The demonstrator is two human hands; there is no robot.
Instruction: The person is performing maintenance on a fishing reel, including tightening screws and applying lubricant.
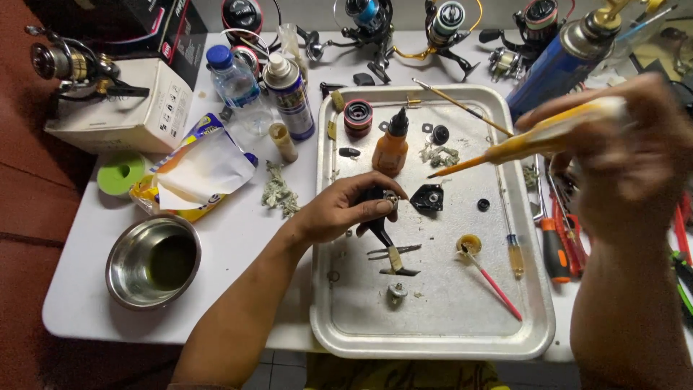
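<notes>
I am seeing my left hand (339, 211) curling down over the metal tray (433, 339), fingers half closed and gripping a black fishing reel body (381, 209); the thumb and forefinger are pinching its upper end while its dark stem is pointing down toward the tray floor. My right hand (626, 155) is hovering blurred above the tray's right edge, fingers wrapped around a yellow-handled screwdriver (534, 139) whose orange shaft is slanting down and left, its tip hanging just right of the reel body, near but apart from it.

The tray is dull brushed aluminium with rounded corners and scratches. Lying on it just right of my left hand is a black side plate (427, 197), angular and matte. Above that an orange squeeze bottle (390, 148) with a black nozzle is standing upright, and a round black and red spool (358, 117) is sitting beside it. Tweezers (393, 251) are lying just below my left hand, and a small brush with a pink handle (494, 283) is resting with its head in a little yellow cap (469, 243).

Off the tray, on the white table (238, 238), a steel bowl (153, 261) is holding dark liquid, a spray can (290, 94) is standing near a plastic water bottle (232, 76), and a row of spinning reels (447, 25) is lining the far edge.
</notes>
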